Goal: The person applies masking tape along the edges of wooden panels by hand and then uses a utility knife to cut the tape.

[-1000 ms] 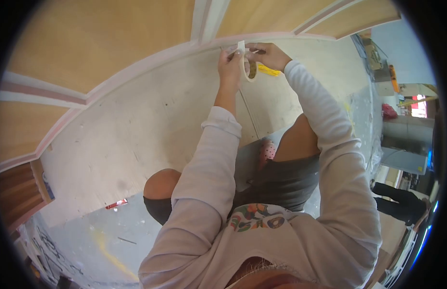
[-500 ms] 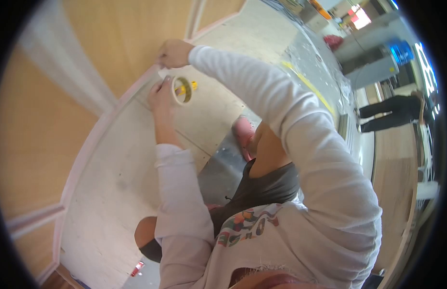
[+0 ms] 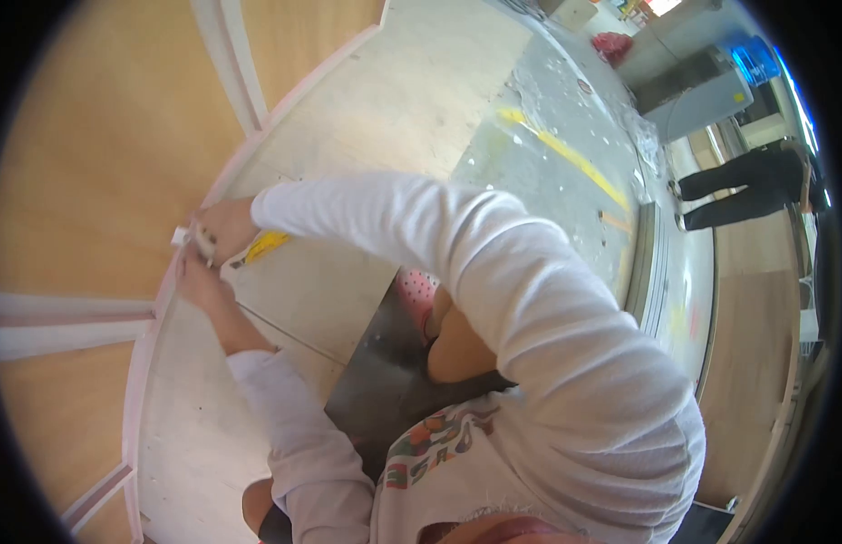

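My left hand [image 3: 202, 283] is closed at a roll of masking tape [image 3: 204, 243], which shows almost edge-on between my two hands. My right hand [image 3: 227, 228] is bent over just above it, its fingers closed at the tape beside the roll; its fingertips are partly hidden. A short white end of tape [image 3: 180, 236] sticks out by the fingers, against the pinkish strip [image 3: 145, 363] along the foot of the wooden panel [image 3: 104, 172]. On the pale board just right of my hands lies a yellow and black tool [image 3: 261, 247].
White upright strips [image 3: 67, 322] divide the wooden panels. Pale boards [image 3: 348, 118] cover the floor, with a dark sheet [image 3: 371, 349] below me. A person in dark trousers [image 3: 738, 190] stands at the right, near a grey cabinet [image 3: 697, 95] with a blue water bottle [image 3: 754, 62].
Both hands have come together and moved down and left in view, along the panel's foot. The roll has turned from ring-on to nearly edge-on. The camera view has shifted too.
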Motion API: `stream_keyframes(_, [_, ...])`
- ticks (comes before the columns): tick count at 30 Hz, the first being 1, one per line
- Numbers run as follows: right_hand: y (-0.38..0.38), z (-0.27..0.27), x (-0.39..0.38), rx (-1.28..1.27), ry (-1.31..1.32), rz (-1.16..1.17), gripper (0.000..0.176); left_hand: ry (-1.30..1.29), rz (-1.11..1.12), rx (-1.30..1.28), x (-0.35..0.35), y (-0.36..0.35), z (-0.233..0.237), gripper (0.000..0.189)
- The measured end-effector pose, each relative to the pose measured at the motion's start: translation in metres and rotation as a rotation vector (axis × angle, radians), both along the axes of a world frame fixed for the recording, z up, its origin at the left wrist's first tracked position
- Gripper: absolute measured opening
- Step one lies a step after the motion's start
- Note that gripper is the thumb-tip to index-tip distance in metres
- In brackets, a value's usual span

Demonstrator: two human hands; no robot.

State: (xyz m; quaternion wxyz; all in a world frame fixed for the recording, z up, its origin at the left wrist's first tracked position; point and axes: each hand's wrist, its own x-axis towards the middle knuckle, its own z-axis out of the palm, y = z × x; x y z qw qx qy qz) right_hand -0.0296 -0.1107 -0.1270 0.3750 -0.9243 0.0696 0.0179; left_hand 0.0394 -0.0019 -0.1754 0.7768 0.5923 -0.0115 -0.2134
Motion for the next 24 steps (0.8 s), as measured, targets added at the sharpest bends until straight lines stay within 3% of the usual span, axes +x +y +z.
stream_keyframes(2, [0.005, 0.003, 0.014, 0.086, -0.016, -0.003, 0.077, -0.158, 0.009, 0.109, 0.014, 0.012, -0.002, 0.027])
stream_keyframes(4, [0.011, -0.02, 0.049, -0.007, -0.052, 0.024, 0.066, -0.247, 0.132, 0.279, 0.024, 0.027, -0.003, 0.027])
stream_keyframes(6, [0.028, 0.016, 0.021, 0.481, 0.057, 0.006, 0.058, -0.27, 0.241, 0.278, 0.037, 0.05, -0.01, 0.027])
stream_keyframes(8, [0.039, -0.009, 0.036, 0.351, 0.078, 0.107, 0.054, -0.345, 0.363, 0.393, 0.034, 0.07, -0.004, 0.026])
stream_keyframes(10, [0.041, -0.008, 0.024, 0.44, 0.077, 0.125, 0.043, -0.512, 0.428, 0.562, 0.02, 0.08, 0.009, 0.024])
stream_keyframes(14, [0.041, -0.01, 0.036, 0.425, 0.049, 0.226, 0.034, -0.453, 0.485, 0.474, 0.014, 0.089, 0.008, 0.027])
stream_keyframes(16, [0.044, -0.016, 0.048, 0.123, -0.055, 0.247, 0.026, -0.281, 0.523, 0.349, 0.007, 0.08, 0.018, 0.033])
stream_keyframes(17, [0.044, -0.016, 0.048, 0.138, -0.059, 0.249, 0.026, -0.287, 0.524, 0.363, 0.01, 0.083, 0.015, 0.033])
stream_keyframes(20, [0.049, -0.013, 0.049, -0.055, -0.172, 0.19, 0.02, -0.173, 0.329, 0.226, 0.052, 0.114, -0.011, 0.037])
stream_keyframes(22, [0.044, -0.012, 0.047, -0.111, -0.181, 0.211, 0.016, -0.145, -0.061, 0.103, 0.079, 0.132, -0.021, 0.033])
stream_keyframes(24, [0.041, -0.02, 0.047, -0.037, -0.311, 0.074, 0.016, 0.011, -0.123, 0.315, 0.095, 0.138, -0.012, 0.032])
